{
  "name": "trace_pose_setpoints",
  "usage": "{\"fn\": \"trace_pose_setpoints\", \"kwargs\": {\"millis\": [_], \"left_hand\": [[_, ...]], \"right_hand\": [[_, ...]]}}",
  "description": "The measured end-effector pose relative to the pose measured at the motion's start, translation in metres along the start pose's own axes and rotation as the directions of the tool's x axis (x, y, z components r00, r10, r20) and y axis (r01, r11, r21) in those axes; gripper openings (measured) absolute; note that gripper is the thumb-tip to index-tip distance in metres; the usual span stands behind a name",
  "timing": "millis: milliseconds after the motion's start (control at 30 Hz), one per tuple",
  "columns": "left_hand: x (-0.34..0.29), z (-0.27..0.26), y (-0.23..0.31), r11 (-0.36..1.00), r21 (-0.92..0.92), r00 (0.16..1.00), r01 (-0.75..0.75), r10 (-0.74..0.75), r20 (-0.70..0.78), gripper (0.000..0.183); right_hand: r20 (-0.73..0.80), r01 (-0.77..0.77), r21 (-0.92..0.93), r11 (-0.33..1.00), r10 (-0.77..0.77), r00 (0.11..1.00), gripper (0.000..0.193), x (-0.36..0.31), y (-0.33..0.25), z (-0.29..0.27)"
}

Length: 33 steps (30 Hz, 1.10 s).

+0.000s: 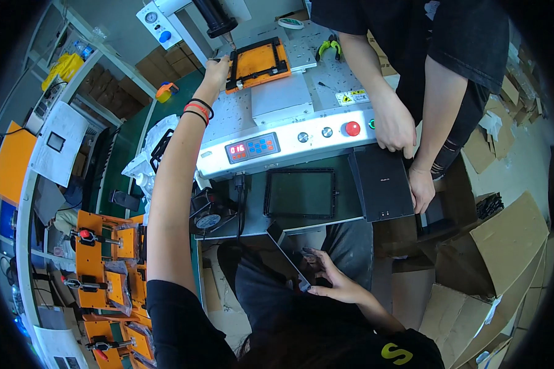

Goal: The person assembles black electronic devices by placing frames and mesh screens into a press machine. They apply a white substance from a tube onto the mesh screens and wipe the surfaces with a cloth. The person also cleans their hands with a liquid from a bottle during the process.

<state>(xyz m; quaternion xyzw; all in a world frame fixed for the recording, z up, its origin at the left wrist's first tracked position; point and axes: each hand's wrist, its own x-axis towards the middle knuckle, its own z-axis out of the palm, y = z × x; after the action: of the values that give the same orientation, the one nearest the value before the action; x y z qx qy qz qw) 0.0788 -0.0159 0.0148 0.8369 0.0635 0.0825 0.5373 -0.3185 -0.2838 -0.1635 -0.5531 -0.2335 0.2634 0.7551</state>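
Note:
My left hand (215, 74) reaches far forward, its fingers curled at the left edge of an orange fixture (261, 65). A black rectangular frame (282, 56) lies on that fixture, under the tip of a black machine head (218, 21). Low over my lap, my right hand (333, 278) grips a thin dark flat panel (287, 251), tilted, by its near end. Another black frame with a dark pane (300, 193) lies flat on the table in front of me. To its right, a co-worker's two hands (395, 123) are on a black flat-topped box (385, 187).
The white machine's control panel (252, 147) has a lit display and a red button (352, 128). Green-handled cutters (329, 48) and a tape roll (290, 23) lie behind. A small fan (208, 220) stands left, orange clamp fixtures (95, 277) below it. Open cardboard boxes (474, 264) fill the right.

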Motion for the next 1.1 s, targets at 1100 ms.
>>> {"fn": "trace_pose_setpoints", "kwargs": {"millis": [1100], "left_hand": [[-0.059, -0.054, -0.016, 0.511, -0.809, 0.957, 0.289, -0.122, 0.265, 0.029]], "right_hand": [[-0.241, -0.172, -0.967, 0.191, -0.448, 0.861, 0.062, 0.047, -0.063, 0.003]]}}
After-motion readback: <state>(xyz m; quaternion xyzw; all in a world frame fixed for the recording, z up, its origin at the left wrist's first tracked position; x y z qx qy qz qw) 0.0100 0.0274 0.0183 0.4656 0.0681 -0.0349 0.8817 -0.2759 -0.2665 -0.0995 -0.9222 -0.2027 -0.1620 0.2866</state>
